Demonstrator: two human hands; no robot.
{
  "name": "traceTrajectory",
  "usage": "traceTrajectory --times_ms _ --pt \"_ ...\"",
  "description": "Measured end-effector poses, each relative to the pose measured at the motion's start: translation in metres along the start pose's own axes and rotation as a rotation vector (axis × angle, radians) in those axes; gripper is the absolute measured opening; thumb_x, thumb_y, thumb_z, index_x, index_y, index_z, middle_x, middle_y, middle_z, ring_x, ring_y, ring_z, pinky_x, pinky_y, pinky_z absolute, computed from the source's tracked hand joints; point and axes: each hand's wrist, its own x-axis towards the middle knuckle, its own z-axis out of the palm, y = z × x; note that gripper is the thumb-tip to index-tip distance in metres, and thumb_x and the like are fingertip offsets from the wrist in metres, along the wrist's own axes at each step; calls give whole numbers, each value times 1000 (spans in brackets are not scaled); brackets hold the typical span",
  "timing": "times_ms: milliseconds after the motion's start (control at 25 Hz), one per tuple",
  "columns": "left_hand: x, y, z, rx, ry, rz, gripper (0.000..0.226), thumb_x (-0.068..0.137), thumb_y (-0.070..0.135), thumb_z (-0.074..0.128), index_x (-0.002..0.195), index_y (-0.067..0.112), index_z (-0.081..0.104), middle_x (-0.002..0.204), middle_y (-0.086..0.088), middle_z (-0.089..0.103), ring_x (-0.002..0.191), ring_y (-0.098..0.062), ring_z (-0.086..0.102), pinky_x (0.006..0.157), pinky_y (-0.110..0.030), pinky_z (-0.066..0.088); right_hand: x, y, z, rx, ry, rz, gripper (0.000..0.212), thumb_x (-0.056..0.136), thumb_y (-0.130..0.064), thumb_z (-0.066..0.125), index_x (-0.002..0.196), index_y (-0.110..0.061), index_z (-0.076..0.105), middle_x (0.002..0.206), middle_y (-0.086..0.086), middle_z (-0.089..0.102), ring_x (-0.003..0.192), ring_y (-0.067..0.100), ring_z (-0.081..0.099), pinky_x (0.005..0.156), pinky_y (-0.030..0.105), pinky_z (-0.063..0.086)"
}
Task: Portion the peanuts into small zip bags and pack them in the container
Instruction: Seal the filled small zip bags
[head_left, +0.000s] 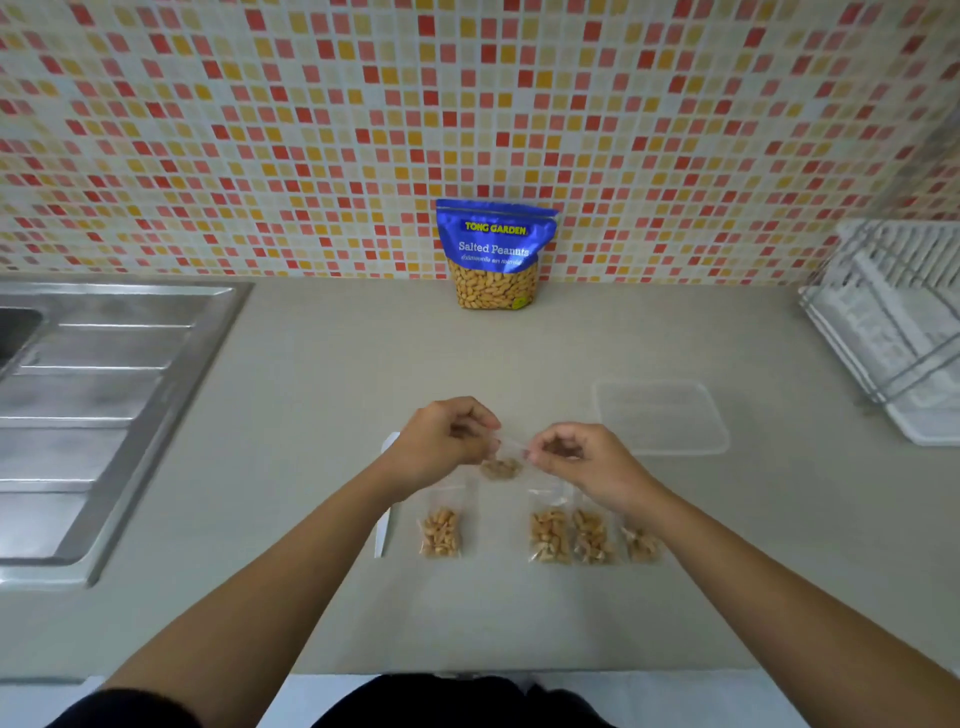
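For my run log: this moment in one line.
zip bag: holds peanuts | left hand: pinches it | right hand: pinches it | filled bags: on counter | container: empty

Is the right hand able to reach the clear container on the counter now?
Probably yes: bare counter lies between the right hand and the clear container. But its fingers pinch a small zip bag with the left hand, so it must let go first.

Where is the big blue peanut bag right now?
The blue peanut bag stands at the back of the counter against the tiled wall, just right of centre in the head view.
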Motion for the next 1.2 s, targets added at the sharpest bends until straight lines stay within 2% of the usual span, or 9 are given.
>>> traceTrajectory --times_ms 80,160,280,480,680,800,960,1080,1200 --pt "0 24 -11 11 0 81 15 82 -1 65 87 14 64 74 2 67 66 -6 65 63 -18 52 7 -23 -7 38 86 -60 3 80 -16 71 79 -19 71 82 -2 73 75 5 65 76 20 49" --pt "2 46 -20 98 16 177 10 82 5 67 86 14 66 65 11 66 60 -2 62 59 -17 48 14 -46 -12 34 167 -127 3 79 -16 72 81 -15 73 79 -4 72 71 0 65 72 17 49" --pt "6 67 -31 207 59 308 4 81 13 70 84 12 70 57 17 66 55 -1 61 57 -13 46 19 -73 -15 31 232 -237 4 77 -19 75 81 -19 74 79 -9 72 70 -1 65 70 15 50" --pt "9 76 -35 375 98 402 6 80 19 71 85 15 71 59 22 64 56 -2 61 60 -12 46 20 -84 -14 -6 319 -299 6 74 -22 77 79 -20 76 76 -9 73 71 2 67 70 17 51" --pt "13 79 -36 513 172 457 8 82 26 69 85 19 72 65 18 61 61 -4 56 60 -6 39 19 -87 -13 -20 336 -317 5 77 -23 75 81 -24 76 78 -9 74 73 6 68 73 23 54" --pt "14 81 -29 570 228 481 11 82 28 68 83 18 71 74 13 64 68 -5 57 64 -13 43 19 -88 -12 -63 376 -342 4 80 -19 72 79 -23 73 74 -9 72 70 4 65 69 22 53" --pt "16 82 -24 591 247 505 11 82 28 68 82 17 71 74 12 62 69 -8 58 68 -22 48 16 -86 -9 -62 423 -341 13 80 -13 70 72 -23 69 70 -10 68 69 5 62 66 21 50" --pt "18 78 -27 598 241 504 12 82 28 67 83 18 71 76 10 61 71 -13 60 71 -30 51 13 -84 -6 -51 432 -349 24 80 -12 70 67 -31 63 67 -14 66 68 2 61 65 15 48" --pt "19 72 -29 633 246 473 11 84 27 65 85 17 70 79 7 61 71 -16 60 73 -36 51 11 -82 -2 -23 431 -324 24 81 -10 69 67 -29 63 68 -14 65 67 1 61 64 12 47"
